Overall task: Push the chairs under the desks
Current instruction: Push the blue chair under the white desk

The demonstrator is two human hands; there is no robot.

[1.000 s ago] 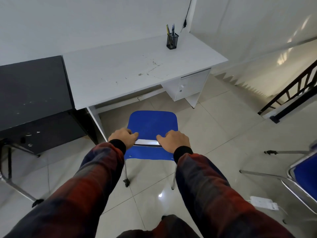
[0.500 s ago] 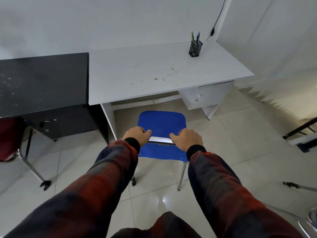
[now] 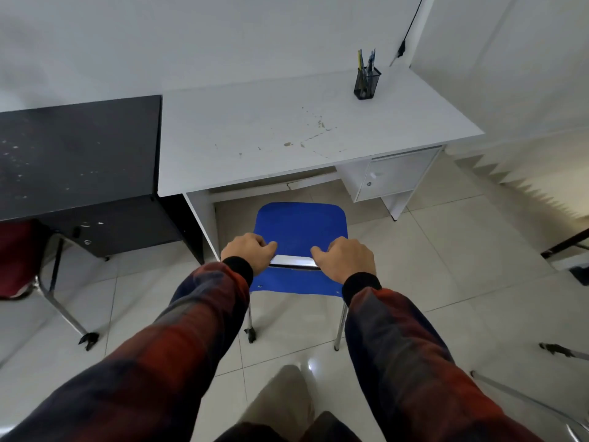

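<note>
Before the white desk: a blue chair point(image 3: 301, 229) stands on the tiled floor point(image 3: 446, 266), its seat facing the knee opening between the desk's left panel and its drawer unit point(image 3: 387, 178).
Chair position: the front edge of the seat lies just short of the white desk point(image 3: 287, 122), none of it plainly under the top yet.
Left hand point(image 3: 248, 255): fingers curled over the left end of the chrome top rail point(image 3: 294, 261) of the backrest, gripping it.
Right hand point(image 3: 342, 261): curled over the right end of the same rail, likewise gripping.
Step in hand: judged as the push of this chair toward the opening, both arms stretched forward.
Next move calls for: a straight, even shove from both hands so the seat slides between the left panel and the drawer unit without catching either; the chair legs point(image 3: 340, 327) must glide on the tile.
Other furniture: a black desk point(image 3: 79, 148) adjoins on the left, with a red chair point(image 3: 19, 260) partly beneath it.
On the desk: a mesh pen holder point(image 3: 366, 82) near the far right corner.
Remaining work: a further chair frame at the right edge appears not yet tucked away.
</note>
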